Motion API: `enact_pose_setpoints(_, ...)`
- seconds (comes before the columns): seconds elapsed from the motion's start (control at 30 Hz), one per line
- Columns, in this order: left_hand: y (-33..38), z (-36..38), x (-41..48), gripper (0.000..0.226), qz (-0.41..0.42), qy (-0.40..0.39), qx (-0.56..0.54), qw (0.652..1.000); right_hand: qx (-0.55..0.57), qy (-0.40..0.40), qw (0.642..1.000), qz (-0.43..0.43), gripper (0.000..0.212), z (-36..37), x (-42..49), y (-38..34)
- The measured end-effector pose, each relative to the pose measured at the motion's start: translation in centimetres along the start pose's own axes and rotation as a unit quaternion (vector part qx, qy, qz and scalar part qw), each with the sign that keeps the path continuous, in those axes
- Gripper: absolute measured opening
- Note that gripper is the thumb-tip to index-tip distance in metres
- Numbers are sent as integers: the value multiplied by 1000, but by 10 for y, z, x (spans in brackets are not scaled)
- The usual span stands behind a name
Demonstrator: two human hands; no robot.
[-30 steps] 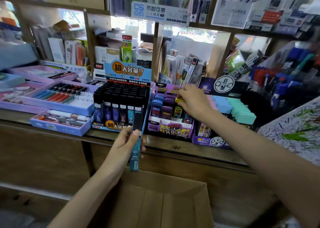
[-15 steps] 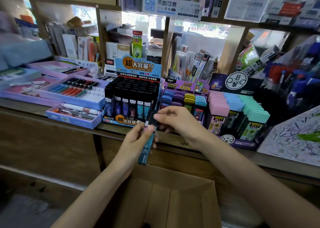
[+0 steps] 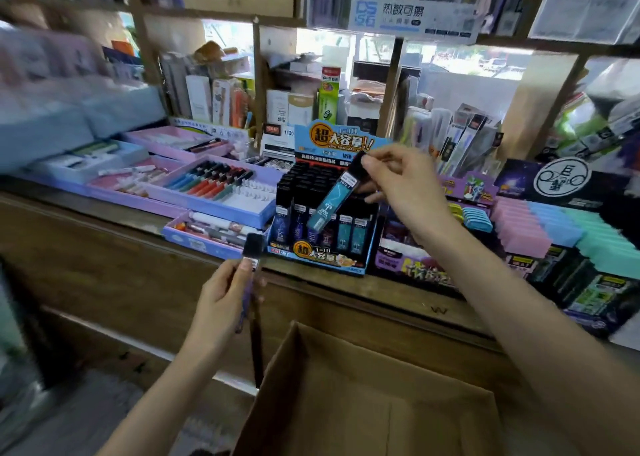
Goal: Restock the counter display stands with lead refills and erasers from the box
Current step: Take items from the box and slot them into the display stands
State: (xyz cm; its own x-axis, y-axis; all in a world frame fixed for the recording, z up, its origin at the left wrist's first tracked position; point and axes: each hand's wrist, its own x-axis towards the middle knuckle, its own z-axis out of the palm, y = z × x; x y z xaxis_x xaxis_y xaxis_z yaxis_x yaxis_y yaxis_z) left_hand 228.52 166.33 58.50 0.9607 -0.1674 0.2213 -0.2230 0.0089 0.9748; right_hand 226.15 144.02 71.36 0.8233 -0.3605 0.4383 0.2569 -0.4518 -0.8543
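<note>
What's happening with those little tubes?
A person is restocking a shop counter. The right hand pinches a teal lead refill tube near its black cap, tilted above the blue lead refill display stand. The left hand holds a purple refill tube lower down, in front of the counter edge. An open cardboard box sits below both hands.
</note>
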Motion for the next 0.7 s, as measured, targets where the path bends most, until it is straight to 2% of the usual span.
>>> enact_pose_setpoints(0.13,-2,-27,8,26,-4,18,-12,1000,-128,-12,991,-43,6,40,15,10)
enact_pose_setpoints(0.33,-9,-46,14,26,-2,9,-39,999,-227,-29,966,-117,19,73,13,26)
enact_pose_setpoints(0.47,-17,-49,16,29,6,-3,-39,999,-222,-39,967,-121,20,80,12,25)
enact_pose_setpoints(0.7,-23,-46,18,32,11,-9,-47,999,-207,-53,975,-55,22,89,9,33)
